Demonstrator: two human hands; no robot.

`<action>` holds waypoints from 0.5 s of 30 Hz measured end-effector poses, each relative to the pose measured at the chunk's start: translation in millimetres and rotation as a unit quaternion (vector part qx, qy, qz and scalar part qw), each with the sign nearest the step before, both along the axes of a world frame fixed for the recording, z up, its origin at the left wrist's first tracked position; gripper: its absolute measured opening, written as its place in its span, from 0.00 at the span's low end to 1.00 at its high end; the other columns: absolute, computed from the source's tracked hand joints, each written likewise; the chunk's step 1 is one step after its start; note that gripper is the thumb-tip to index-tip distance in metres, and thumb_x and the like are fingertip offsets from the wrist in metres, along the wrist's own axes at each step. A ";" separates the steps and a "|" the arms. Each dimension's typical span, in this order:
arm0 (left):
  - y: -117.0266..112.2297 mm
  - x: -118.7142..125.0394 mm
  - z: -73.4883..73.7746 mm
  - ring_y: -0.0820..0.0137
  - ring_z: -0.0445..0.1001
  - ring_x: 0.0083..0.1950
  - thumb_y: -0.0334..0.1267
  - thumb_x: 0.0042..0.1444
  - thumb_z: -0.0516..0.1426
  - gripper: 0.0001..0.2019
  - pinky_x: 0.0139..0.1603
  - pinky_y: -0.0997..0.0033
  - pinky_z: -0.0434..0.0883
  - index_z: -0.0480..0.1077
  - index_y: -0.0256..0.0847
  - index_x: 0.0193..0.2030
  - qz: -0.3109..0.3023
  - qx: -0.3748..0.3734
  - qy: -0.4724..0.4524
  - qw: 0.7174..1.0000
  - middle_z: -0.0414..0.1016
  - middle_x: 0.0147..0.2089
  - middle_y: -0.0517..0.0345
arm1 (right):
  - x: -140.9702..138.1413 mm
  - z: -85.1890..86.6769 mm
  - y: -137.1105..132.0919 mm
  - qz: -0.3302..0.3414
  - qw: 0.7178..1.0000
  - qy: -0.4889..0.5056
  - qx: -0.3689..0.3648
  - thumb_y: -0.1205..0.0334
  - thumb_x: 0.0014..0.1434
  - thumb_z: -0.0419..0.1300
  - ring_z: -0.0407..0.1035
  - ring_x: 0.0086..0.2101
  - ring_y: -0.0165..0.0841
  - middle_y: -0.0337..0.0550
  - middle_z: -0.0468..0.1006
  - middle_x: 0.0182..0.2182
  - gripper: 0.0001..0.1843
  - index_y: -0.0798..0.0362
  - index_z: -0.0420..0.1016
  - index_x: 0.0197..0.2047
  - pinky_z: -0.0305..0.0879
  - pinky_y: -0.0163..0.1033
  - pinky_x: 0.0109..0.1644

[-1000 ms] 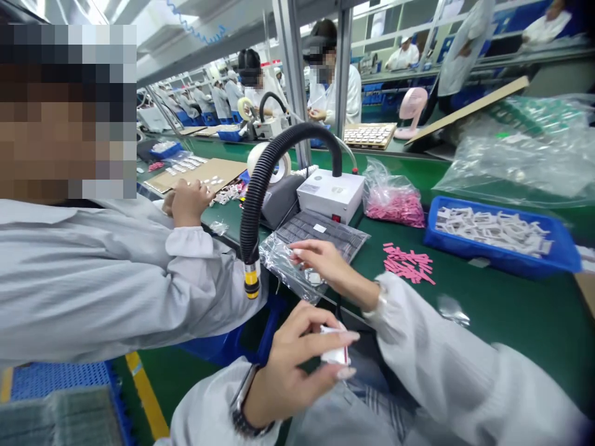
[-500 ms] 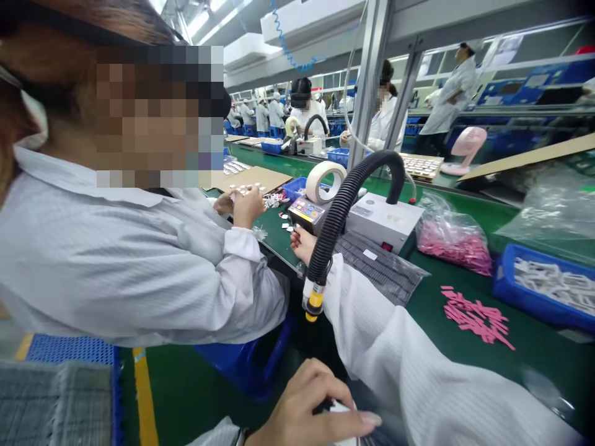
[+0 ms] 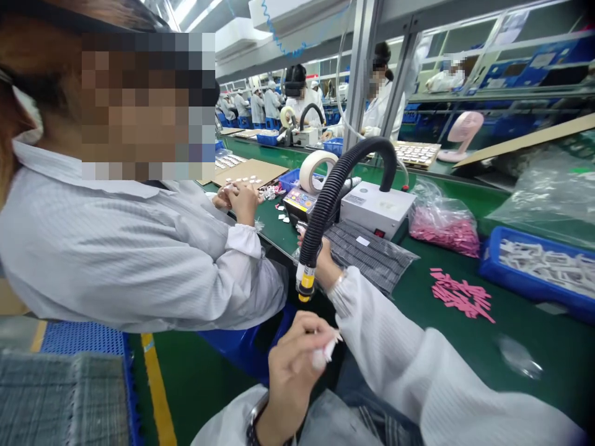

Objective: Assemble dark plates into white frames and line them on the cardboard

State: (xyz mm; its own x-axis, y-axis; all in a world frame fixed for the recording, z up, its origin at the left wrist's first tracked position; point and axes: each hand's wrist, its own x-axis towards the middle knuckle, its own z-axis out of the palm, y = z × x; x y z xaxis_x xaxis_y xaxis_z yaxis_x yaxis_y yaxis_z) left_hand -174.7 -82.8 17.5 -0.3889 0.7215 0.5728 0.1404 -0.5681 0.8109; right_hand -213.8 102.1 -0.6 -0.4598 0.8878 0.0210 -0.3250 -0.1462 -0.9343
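Note:
My left hand (image 3: pixel 294 362) is low in front of me, fingers pinched round a small white part (image 3: pixel 324 353). My right hand (image 3: pixel 323 265) reaches over the table edge to the end of a black ribbed hose (image 3: pixel 333 189), just above its yellow nozzle (image 3: pixel 305 285). The hose covers its fingers, so their grip is hidden. Beside that hand lies a clear bag of dark parts (image 3: pixel 367 254) on the green table (image 3: pixel 465 347).
A co-worker in a white coat (image 3: pixel 125 248) sits close on my left, hands at small white parts. Behind the hose stand a white box unit (image 3: pixel 376 207) and a tape roll (image 3: pixel 313 168). Loose pink strips (image 3: pixel 460 294), a pink-filled bag (image 3: pixel 444 226), a blue bin (image 3: pixel 539 266) lie right.
My right hand drew back from the far table edge to the hose's nozzle end. My left hand rose into view with the white part. The view shifted slightly.

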 end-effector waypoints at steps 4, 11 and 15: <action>18.0 28.9 4.0 0.71 0.74 0.39 0.49 0.51 0.63 0.12 0.43 0.70 0.70 0.80 0.43 0.35 0.000 -0.084 -0.344 0.935 0.77 0.34 0.54 | 73.2 5.4 -36.0 -0.062 0.998 -0.009 -0.026 0.50 0.51 0.64 0.63 0.24 0.25 0.37 0.72 0.24 0.17 0.57 0.73 0.31 0.61 0.32 0.27; 56.6 73.4 17.7 0.76 0.72 0.32 0.44 0.58 0.58 0.09 0.33 0.76 0.67 0.76 0.43 0.37 -0.073 -0.197 -0.622 0.754 0.75 0.32 0.61 | 201.7 28.9 -80.3 -0.169 0.978 -0.073 0.098 0.53 0.53 0.64 0.65 0.27 0.28 0.38 0.72 0.24 0.12 0.53 0.74 0.28 0.64 0.35 0.32; 73.2 100.4 21.1 0.77 0.72 0.31 0.40 0.63 0.52 0.11 0.36 0.76 0.68 0.74 0.39 0.37 -0.137 -0.246 -0.649 0.707 0.75 0.31 0.59 | 227.2 28.5 -97.0 -0.195 0.960 -0.099 0.176 0.60 0.57 0.61 0.66 0.31 0.29 0.39 0.71 0.28 0.07 0.51 0.72 0.29 0.64 0.36 0.34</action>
State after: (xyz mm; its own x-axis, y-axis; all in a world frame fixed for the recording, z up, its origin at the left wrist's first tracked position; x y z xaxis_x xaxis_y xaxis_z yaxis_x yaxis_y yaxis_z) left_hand -74.3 -9.7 38.6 -0.1633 0.8597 -0.4839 -0.9639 -0.0345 0.2640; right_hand 13.4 5.0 28.0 -0.1194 0.9473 0.2972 -0.1021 0.2860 -0.9528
